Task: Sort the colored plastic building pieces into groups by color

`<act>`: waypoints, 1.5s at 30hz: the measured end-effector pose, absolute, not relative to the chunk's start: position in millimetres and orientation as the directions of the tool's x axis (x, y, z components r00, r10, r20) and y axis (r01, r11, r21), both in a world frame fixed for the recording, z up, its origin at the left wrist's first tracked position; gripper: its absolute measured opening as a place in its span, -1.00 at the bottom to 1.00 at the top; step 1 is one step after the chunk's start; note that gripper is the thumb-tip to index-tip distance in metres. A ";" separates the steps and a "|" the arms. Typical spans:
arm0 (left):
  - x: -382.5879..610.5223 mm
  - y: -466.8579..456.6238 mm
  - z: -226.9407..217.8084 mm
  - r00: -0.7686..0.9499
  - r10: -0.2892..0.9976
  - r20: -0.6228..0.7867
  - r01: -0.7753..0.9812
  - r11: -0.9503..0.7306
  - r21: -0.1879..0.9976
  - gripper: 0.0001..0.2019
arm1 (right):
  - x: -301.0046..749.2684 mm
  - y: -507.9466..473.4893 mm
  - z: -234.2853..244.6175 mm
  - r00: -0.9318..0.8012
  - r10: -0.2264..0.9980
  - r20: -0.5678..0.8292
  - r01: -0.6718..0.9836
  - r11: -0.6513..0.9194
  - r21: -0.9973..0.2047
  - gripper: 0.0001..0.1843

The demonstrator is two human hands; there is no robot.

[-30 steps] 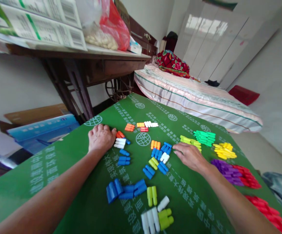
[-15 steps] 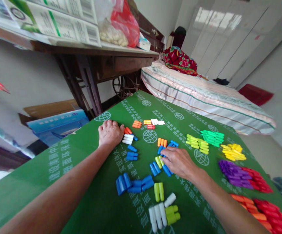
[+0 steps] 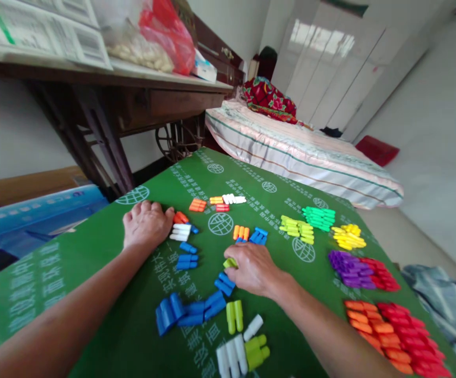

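My left hand lies palm down on the green tabletop, fingers resting on it. Its thumb is beside orange-red plastic pieces shaped like pen caps, close to a white group. My right hand is over the middle of the table, fingertips closed on a lime-green cap-like piece. Blue pieces lie just below those fingers. Beyond the hand are an orange group and another blue group. What is under the palm is hidden.
Sorted piles line the right side: green, yellow, purple, orange and red. Blue pieces, lime pieces and white pieces lie near me. A wooden desk and a bed stand beyond.
The view has swung right, so everything sits further left. My right fingers have moved onto the lime-green piece, covering more of it and the blue pieces beside it. My left hand stays put.
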State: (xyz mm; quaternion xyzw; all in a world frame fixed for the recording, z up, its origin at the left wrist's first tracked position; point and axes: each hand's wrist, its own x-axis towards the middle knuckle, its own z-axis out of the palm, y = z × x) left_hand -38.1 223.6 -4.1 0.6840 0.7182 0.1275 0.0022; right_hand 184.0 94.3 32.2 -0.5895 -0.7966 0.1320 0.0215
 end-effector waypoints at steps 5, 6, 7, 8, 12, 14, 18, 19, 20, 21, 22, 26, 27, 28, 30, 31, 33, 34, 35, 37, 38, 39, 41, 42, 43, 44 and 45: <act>-43.6 230.4 -8.0 -0.044 0.982 0.186 0.989 0.016 0.148 -0.43 | 225.7 103.0 37.8 -0.199 0.980 -0.010 0.695 0.134 -0.707 -0.68; -44.0 231.4 -8.4 -0.045 0.982 0.186 0.990 0.019 0.140 -0.44 | 240.9 106.8 40.1 -0.186 0.982 0.009 0.635 0.128 -0.762 -0.69; -44.2 232.0 -8.6 -0.050 0.982 0.183 0.991 0.025 0.133 -0.44 | 258.4 111.6 42.8 -0.169 0.985 0.031 0.599 0.127 -0.791 -0.70; -44.1 232.5 -8.4 -0.052 0.983 0.176 0.992 0.030 0.126 -0.44 | 277.7 117.2 45.9 -0.140 0.989 0.052 0.599 0.126 -0.791 -0.71; -44.0 233.0 -6.6 -0.058 0.984 0.168 0.993 0.040 0.107 -0.43 | 359.9 144.3 58.2 -0.026 0.997 0.074 0.793 0.066 -0.606 -0.72; -44.8 233.4 -6.3 -0.058 0.985 0.165 0.994 0.041 0.102 -0.43 | 392.8 157.1 61.6 -0.002 1.000 -0.003 0.871 0.001 -0.492 -0.73; -46.5 234.6 -7.4 -0.054 0.986 0.159 0.995 0.040 0.091 -0.42 | 424.9 175.9 57.2 -0.015 0.989 -0.145 0.905 -0.048 -0.422 -0.75; -46.9 234.8 -7.9 -0.052 0.986 0.159 0.996 0.039 0.085 -0.41 | 427.1 179.5 54.2 -0.024 0.983 -0.181 0.911 -0.054 -0.409 -0.73; -47.3 235.0 -8.5 -0.053 0.986 0.160 0.996 0.040 0.081 -0.40 | 428.0 182.7 50.8 -0.031 0.977 -0.213 0.916 -0.057 -0.396 -0.70; -47.7 235.1 -9.1 -0.053 0.986 0.159 0.996 0.041 0.077 -0.40 | 428.2 185.7 47.3 -0.038 0.970 -0.242 0.921 -0.059 -0.384 -0.67; -48.2 235.1 -9.7 -0.052 0.986 0.159 0.996 0.040 0.075 -0.39 | 427.8 188.5 43.9 -0.044 0.963 -0.267 0.926 -0.061 -0.373 -0.64; -49.4 234.9 -11.3 -0.045 0.984 0.170 0.997 0.033 0.072 -0.38 | 426.2 197.2 34.1 -0.057 0.936 -0.347 0.934 -0.073 -0.350 -0.52; -49.4 234.8 -11.3 -0.043 0.984 0.172 0.997 0.031 0.070 -0.38 | 425.9 198.5 32.9 -0.060 0.930 -0.363 0.934 -0.076 -0.348 -0.50; -49.3 234.6 -11.1 -0.042 0.984 0.174 0.997 0.030 0.070 -0.38 | 425.6 199.3 32.1 -0.063 0.924 -0.378 0.935 -0.078 -0.347 -0.49; -49.1 234.1 -10.4 -0.042 0.984 0.174 0.997 0.030 0.073 -0.38 | 425.0 199.8 31.9 -0.072 0.912 -0.404 0.934 -0.080 -0.347 -0.47; -48.9 233.9 -10.1 -0.044 0.984 0.172 0.997 0.032 0.076 -0.38 | 424.8 199.6 32.2 -0.076 0.908 -0.413 0.934 -0.080 -0.349 -0.46; -48.9 233.5 -9.9 -0.048 0.984 0.169 0.996 0.035 0.079 -0.38 | 424.4 198.5 33.1 -0.081 0.903 -0.422 0.933 -0.080 -0.352 -0.45; -49.0 233.4 -10.0 -0.050 0.984 0.169 0.996 0.037 0.080 -0.38 | 424.4 197.9 33.5 -0.082 0.903 -0.422 0.932 -0.081 -0.353 -0.45; -49.2 233.5 -10.4 -0.050 0.984 0.171 0.996 0.036 0.080 -0.38 | 424.4 197.4 33.8 -0.082 0.903 -0.422 0.932 -0.081 -0.354 -0.45; -49.3 233.8 -11.6 -0.048 0.984 0.171 0.996 0.035 0.078 -0.38 | 424.7 196.8 34.2 -0.079 0.904 -0.419 0.931 -0.084 -0.356 -0.47; -49.3 234.1 -12.2 -0.047 0.984 0.171 0.996 0.034 0.078 -0.38 | 425.0 196.6 34.5 -0.079 0.905 -0.417 0.930 -0.084 -0.358 -0.48; -49.3 234.5 -12.7 -0.045 0.984 0.170 0.996 0.032 0.078 -0.38 | 425.4 196.5 34.8 -0.082 0.906 -0.415 0.928 -0.082 -0.362 -0.49; -48.9 235.1 -13.1 -0.043 0.984 0.170 0.997 0.030 0.078 -0.38 | 426.6 196.6 35.5 -0.091 0.907 -0.411 0.925 -0.076 -0.373 -0.51; -48.7 235.3 -12.7 -0.043 0.984 0.171 0.997 0.030 0.077 -0.38 | 427.5 196.7 35.7 -0.095 0.908 -0.408 0.923 -0.074 -0.378 -0.53; -48.4 235.4 -12.1 -0.045 0.985 0.168 0.997 0.032 0.076 -0.38 | 428.4 196.8 35.6 -0.096 0.910 -0.403 0.921 -0.072 -0.382 -0.56; -48.1 235.2 -11.2 -0.048 0.986 0.162 0.997 0.036 0.075 -0.38 | 429.4 196.8 35.2 -0.095 0.914 -0.394 0.920 -0.070 -0.385 -0.59; -47.7 235.0 -10.2 -0.051 0.986 0.156 0.996 0.040 0.076 -0.38 | 430.2 196.9 34.4 -0.092 0.919 -0.384 0.919 -0.070 -0.387 -0.62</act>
